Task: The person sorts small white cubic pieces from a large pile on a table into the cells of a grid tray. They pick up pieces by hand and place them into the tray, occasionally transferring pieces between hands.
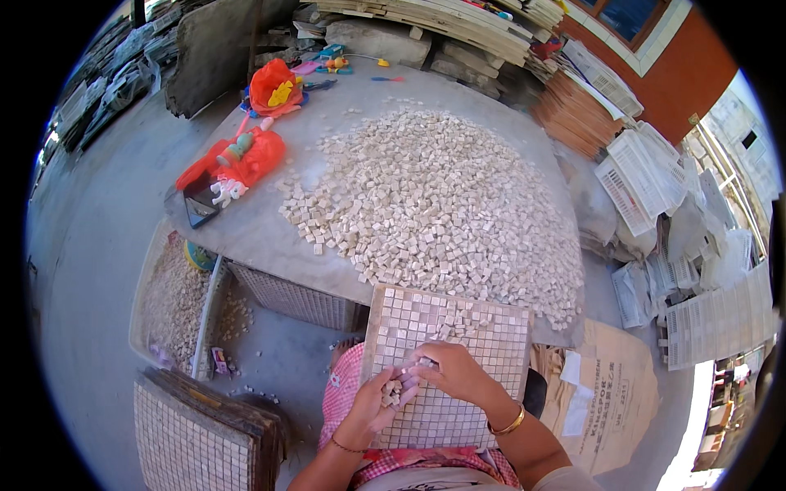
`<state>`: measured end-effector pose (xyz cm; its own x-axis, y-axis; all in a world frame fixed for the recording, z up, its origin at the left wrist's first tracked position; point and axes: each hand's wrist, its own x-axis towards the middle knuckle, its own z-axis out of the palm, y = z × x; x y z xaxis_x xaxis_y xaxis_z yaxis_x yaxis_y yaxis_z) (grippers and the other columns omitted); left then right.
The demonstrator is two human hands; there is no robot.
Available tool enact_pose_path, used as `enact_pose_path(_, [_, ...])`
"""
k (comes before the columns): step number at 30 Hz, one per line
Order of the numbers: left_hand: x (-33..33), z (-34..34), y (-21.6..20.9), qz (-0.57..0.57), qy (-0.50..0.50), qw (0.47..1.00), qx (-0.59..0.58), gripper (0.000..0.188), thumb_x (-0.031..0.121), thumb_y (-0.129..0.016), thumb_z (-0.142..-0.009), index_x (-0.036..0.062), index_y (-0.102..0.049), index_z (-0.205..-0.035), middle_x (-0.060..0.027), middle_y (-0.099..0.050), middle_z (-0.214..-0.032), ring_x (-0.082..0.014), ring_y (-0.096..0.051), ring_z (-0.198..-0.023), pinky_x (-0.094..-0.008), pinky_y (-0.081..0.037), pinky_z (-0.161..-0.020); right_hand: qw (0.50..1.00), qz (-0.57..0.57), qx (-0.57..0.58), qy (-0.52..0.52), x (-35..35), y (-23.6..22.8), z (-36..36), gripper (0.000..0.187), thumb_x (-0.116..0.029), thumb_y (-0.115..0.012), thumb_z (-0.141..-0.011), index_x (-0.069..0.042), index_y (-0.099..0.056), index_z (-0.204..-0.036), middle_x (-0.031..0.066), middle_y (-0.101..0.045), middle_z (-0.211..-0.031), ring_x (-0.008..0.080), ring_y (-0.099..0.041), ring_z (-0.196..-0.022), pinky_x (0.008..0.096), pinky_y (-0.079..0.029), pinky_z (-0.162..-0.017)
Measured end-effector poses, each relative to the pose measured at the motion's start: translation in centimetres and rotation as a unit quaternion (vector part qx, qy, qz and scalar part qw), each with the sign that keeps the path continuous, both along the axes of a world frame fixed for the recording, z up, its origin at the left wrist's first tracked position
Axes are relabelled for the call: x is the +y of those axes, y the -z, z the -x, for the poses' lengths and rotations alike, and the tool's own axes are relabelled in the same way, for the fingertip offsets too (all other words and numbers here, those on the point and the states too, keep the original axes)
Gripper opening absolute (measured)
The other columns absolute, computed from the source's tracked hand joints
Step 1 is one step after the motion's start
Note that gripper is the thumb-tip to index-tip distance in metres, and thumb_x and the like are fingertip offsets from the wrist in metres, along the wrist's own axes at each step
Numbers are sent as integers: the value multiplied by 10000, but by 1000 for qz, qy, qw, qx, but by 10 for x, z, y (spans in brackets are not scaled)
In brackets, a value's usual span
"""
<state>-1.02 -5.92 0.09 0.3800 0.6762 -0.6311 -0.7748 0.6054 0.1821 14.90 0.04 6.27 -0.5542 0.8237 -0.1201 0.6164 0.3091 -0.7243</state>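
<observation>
A square grid tray (491, 344) rests on my lap, its cells largely filled with small pale stone mosaic tiles. Over its left half, my left hand (372, 407) is cupped around several loose tiles (393, 391). My right hand (453, 372) comes in close beside it with fingers pinched on a small tile (424, 362), partly hidden by the fingertips. A little pile of loose tiles (460, 319) lies on the tray's upper middle. Beyond the tray, a large heap of the same tiles (434, 196) spreads over the grey table (262, 213).
Red plastic bags (266, 151) with toys and a dark phone-like object (199, 209) lie at the table's left. Below stands a white bin (147, 303) of stone chips. Stacked filled trays (192, 434) are at lower left. White plastic crates (639, 180) and a paper sack (622, 401) sit right.
</observation>
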Motion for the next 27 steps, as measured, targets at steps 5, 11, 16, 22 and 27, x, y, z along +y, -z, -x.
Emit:
enact_pose_path(5, [-5,4,23,-2,12,991,-133,282,191,-462,-925,-46,-525,-1064,-126,-570,-955,-192,-554,-817,-250,-488,-666,983,-124,-72,114,14,22,-6,224,-199,-622,-806,-26,-618,-948,136,-596,-886,305,-581,-808,369,-476,-712])
enact_pose_path(11, [-12,6,30,5,-18,924,-381,255,183,-506,-897,-34,-535,-1028,-125,-559,-958,-189,-545,-816,-251,-490,-636,957,-218,-123,147,24,64,-4,176,-152,-640,-780,-41,-619,-914,111,-581,-887,290,-574,-831,373,-476,-710])
enact_pose_path(16, [-6,8,-2,95,-55,959,-260,227,172,-510,-894,-17,-539,-1018,-102,-549,-909,-167,-525,-760,-243,-477,-581,972,-132,-11,193,27,46,-2,106,-110,-625,-762,-56,-585,-844,76,-572,-829,248,-573,-753,351,-482,-657])
enact_pose_path(22, [-11,7,25,2,5,964,-267,261,180,-497,-905,-24,-540,-1062,-84,-558,-883,-148,-518,-718,-238,-452,-562,953,94,171,233,9,34,-16,175,2,-672,-737,-5,-566,-877,47,-587,-828,116,-578,-732,255,-484,-649])
enact_pose_path(27, [-12,1,12,-60,64,995,-43,230,188,-463,-926,1,-551,-1028,-60,-557,-855,-126,-512,-733,-219,-417,-559,980,26,129,149,-14,11,-8,268,-19,-708,-694,-15,-558,-916,56,-579,-839,124,-570,-697,259,-482,-635])
